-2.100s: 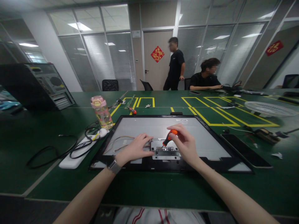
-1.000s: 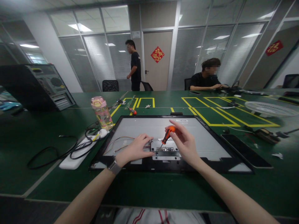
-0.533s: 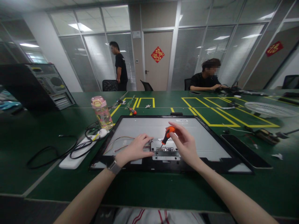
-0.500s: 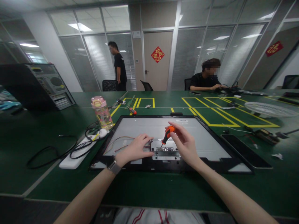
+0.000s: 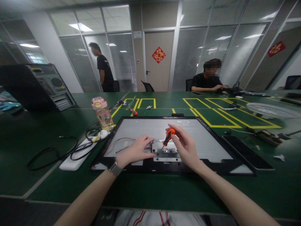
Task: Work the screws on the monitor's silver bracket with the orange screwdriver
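Note:
My right hand [image 5: 187, 146] is closed around the orange and black handle of a screwdriver [image 5: 169, 135]. The screwdriver leans, its shaft pointing down and left at a silver metal bracket [image 5: 166, 159]. Whether its tip touches a screw is too small to tell. My left hand [image 5: 137, 149], with a watch on its wrist, lies on the flat panel beside the bracket. Its thumb and fingers are spread apart, touching the bracket's left end. Under both hands is a large display panel [image 5: 202, 141], grey-backed with a black frame. Thin wires [image 5: 119, 140] run across it left of the bracket.
Left of the panel stand a pink-capped bottle [image 5: 102, 113] and a white power strip [image 5: 77, 155] with black cable. A phone-like black slab [image 5: 248, 153] lies at right. Another screwdriver [image 5: 134, 112] lies beyond the panel. Two people are across the green table [image 5: 150, 191].
The screwdriver's tip has risen slightly and moved a little right, with my right hand shifting only a bit. My left hand stays put. The standing person has moved left.

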The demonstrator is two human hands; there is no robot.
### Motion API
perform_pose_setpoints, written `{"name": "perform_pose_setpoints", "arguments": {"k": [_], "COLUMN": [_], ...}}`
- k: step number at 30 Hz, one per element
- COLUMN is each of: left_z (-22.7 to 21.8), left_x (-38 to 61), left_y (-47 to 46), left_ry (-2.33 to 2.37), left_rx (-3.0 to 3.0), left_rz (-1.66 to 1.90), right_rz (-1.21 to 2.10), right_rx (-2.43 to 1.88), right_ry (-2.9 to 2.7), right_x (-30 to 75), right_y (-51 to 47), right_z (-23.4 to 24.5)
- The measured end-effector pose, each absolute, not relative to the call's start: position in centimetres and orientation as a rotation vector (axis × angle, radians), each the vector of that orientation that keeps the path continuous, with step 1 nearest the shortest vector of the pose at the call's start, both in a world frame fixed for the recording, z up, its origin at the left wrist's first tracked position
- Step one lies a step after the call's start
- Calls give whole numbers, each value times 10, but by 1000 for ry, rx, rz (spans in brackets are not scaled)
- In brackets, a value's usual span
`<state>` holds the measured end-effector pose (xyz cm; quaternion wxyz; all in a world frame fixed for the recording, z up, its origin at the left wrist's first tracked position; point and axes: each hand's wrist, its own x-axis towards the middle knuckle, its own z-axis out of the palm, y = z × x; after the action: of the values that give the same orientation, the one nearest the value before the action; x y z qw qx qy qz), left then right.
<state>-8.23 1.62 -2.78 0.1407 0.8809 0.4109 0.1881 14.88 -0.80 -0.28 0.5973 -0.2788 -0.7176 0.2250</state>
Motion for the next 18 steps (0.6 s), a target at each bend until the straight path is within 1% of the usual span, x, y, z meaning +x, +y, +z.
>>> {"name": "perform_pose_setpoints", "arguments": {"k": [7, 14, 18], "left_z": [-29, -29, -29], "left_x": [-82, -83, -83], "left_y": [17, 17, 18], "left_ry": [1191, 1184, 1187], "left_rx": [2540, 2522, 2528], "left_rz": [541, 543, 545], "right_rz": [527, 705, 665], "right_rx": [-638, -634, -619], "right_ry": [-1636, -1603, -1572], "right_x": [150, 150, 150], "right_y": [-5, -6, -4], "right_z": [-1, 2, 4]}}
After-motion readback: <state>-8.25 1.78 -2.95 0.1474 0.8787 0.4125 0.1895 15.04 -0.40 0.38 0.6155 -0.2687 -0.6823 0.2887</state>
